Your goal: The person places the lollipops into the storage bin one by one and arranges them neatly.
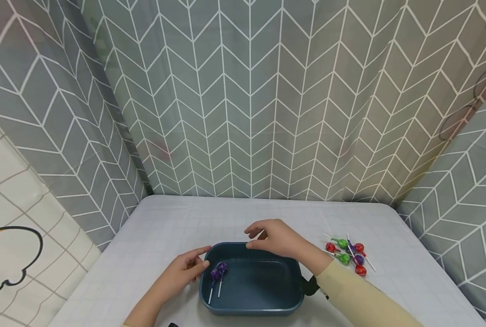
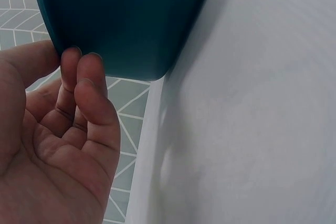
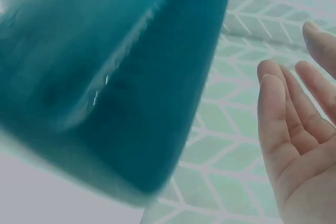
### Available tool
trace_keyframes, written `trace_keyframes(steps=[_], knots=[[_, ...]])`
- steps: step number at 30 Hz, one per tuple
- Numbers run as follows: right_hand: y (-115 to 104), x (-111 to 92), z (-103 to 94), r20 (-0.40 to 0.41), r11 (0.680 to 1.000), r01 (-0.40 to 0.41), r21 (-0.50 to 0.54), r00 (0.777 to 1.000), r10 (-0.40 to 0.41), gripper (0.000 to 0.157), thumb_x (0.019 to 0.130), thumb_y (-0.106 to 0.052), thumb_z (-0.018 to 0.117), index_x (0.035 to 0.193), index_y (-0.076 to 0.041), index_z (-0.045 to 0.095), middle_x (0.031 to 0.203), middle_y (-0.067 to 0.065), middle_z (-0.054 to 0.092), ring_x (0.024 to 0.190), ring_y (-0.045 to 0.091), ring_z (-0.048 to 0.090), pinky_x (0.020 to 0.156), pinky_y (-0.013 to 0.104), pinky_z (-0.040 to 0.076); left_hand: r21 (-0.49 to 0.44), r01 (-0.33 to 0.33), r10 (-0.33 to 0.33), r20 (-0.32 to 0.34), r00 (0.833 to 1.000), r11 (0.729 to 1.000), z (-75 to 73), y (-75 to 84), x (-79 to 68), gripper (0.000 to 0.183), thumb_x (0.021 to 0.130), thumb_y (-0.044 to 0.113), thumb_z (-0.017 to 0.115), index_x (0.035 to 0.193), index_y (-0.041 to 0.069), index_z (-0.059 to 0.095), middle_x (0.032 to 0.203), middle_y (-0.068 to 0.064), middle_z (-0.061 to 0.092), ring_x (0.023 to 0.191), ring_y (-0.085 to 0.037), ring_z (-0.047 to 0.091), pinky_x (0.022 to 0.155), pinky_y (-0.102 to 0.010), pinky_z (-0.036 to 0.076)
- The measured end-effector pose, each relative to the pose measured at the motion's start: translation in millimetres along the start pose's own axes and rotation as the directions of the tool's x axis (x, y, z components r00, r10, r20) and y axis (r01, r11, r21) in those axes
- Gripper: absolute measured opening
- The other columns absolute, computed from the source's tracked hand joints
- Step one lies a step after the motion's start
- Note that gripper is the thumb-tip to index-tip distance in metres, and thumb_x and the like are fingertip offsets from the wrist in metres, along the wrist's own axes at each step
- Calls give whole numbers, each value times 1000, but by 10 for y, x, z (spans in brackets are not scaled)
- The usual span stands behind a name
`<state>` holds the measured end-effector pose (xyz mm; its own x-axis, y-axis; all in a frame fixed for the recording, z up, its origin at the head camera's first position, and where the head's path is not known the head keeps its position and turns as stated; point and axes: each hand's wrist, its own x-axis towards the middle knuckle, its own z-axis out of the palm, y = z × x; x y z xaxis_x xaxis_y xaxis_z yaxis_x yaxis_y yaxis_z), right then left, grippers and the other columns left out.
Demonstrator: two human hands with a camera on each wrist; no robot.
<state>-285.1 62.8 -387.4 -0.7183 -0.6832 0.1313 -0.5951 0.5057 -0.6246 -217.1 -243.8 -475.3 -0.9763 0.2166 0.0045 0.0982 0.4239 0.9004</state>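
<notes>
A dark teal rectangular tray [image 1: 263,287] stands on the white table, with two purple-wrapped lollipops [image 1: 215,274] lying side by side at its left end. My left hand [image 1: 182,273] pinches the rim at the left back corner; in the left wrist view, the thumb lies at the rim and the fingers touch the outer wall [image 2: 126,19]. Over the back rim hovers my right hand [image 1: 278,238], its fingers relaxed. In the right wrist view that hand [image 3: 302,140] shows an empty palm, apart from the tray wall [image 3: 152,108].
To the right of the tray lies a loose pile of several lollipops, with green [image 1: 343,259], red [image 1: 360,270] and purple [image 1: 359,260] wrappers and white sticks. A grey patterned curtain [image 1: 251,113] hangs behind the table [image 1: 177,218].
</notes>
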Motion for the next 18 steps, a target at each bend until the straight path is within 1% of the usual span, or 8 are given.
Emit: trace_keyframes(steps=[4, 10, 12, 15, 18], knots=[[91, -141, -137, -65, 999, -28, 14, 997, 29, 38, 91, -35, 73, 123, -15, 68, 108, -1, 69, 93, 14, 66, 76, 30, 54, -1, 4, -4, 0, 1000, 1000, -6, -4, 5, 49, 97, 30, 65, 142, 13, 54, 82, -6, 60, 70, -23, 57, 58, -31, 52], [252, -370, -275, -142, 992, -117, 48, 982, 122, 38, 91, -36, 73, 122, -16, 69, 107, -2, 69, 94, 15, 65, 78, 31, 55, 4, 5, -5, 6, 1000, 1000, -8, -22, 1, 50, 97, 30, 65, 142, 11, 54, 81, -6, 60, 68, -22, 57, 57, -30, 51], [319, -449, -315, -160, 988, -146, 58, 975, 153, 37, 90, -37, 73, 122, -17, 69, 107, -2, 69, 95, 15, 65, 78, 31, 55, -1, 5, -5, 8, 1000, 1000, -4, -24, -4, 50, 97, 31, 65, 142, 11, 54, 81, -6, 60, 68, -21, 57, 57, -30, 51], [435, -573, -383, -196, 981, -182, 63, 962, 191, 40, 90, -38, 73, 122, -15, 69, 107, -2, 68, 95, 15, 65, 79, 32, 55, -10, 3, -3, 9, 1000, 1000, 5, -14, -6, 50, 97, 31, 65, 142, 11, 53, 82, -6, 60, 68, -21, 57, 57, -31, 51], [555, -704, -462, -229, 969, -228, 91, 943, 244, 42, 88, -39, 75, 122, -15, 69, 108, -3, 68, 97, 14, 65, 79, 32, 54, -11, 0, 0, 8, 1000, 1000, 8, 2, -4, 50, 98, 30, 64, 142, 11, 53, 82, -6, 59, 68, -20, 57, 57, -31, 51]])
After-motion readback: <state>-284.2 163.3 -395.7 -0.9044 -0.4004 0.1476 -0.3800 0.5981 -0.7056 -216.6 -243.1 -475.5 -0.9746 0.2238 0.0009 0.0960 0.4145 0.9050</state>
